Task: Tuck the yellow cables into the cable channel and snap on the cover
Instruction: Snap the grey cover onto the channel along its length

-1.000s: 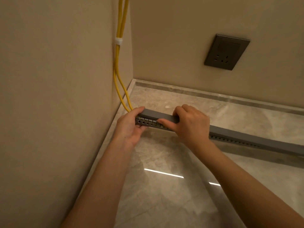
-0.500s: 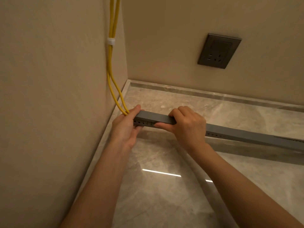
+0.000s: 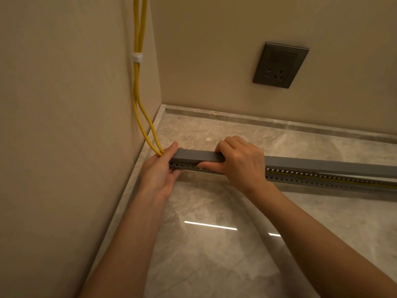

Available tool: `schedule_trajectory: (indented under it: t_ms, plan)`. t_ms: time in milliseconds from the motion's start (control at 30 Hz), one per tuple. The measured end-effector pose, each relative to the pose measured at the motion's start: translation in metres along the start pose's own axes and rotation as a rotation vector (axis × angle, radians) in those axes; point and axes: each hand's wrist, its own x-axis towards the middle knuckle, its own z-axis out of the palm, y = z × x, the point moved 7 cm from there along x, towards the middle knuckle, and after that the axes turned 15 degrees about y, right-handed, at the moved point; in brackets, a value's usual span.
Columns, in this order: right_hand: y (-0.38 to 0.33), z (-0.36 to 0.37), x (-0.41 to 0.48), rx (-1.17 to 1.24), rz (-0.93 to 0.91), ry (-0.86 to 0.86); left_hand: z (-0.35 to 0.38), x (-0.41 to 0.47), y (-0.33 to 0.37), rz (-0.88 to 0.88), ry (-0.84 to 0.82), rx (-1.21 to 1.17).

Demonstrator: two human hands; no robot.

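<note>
A long grey slotted cable channel [image 3: 322, 179] lies on the marble floor and runs off to the right. Its grey cover [image 3: 199, 156] sits on top; at the far right the cover stands slightly above the channel and a yellow cable shows in the gap. Two yellow cables [image 3: 137, 100] come down the left wall, bound by a white tie [image 3: 136, 57], and enter the channel's left end. My left hand [image 3: 161, 168] grips that left end. My right hand [image 3: 240, 162] is curled over the cover, thumb on the channel's slotted side.
A dark grey wall socket [image 3: 280, 65] sits on the back wall. Walls meet in a corner just behind the left end. A stone skirting strip [image 3: 279, 123] edges the glossy floor [image 3: 214, 244].
The view has shifted slightly. Both hands stay on the left end of the channel and cover, with my right hand a little farther right along the cover.
</note>
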Motion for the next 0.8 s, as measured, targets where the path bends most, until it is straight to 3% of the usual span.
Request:
schedule_trajectory:
  t_ms: [400,700,800]
  plan:
    - [-0.001,0.001,-0.001,0.009,0.086,-0.058,0.001,-0.001,0.005,0.006,-0.002,-0.017]
    - [-0.031,0.021,0.014,0.247,-0.062,-0.389,0.005,-0.006,0.009,0.043,0.004,0.021]
    - [-0.037,0.034,0.018,0.348,0.004,-0.495,0.011,-0.010,0.008,0.002,-0.025,0.003]
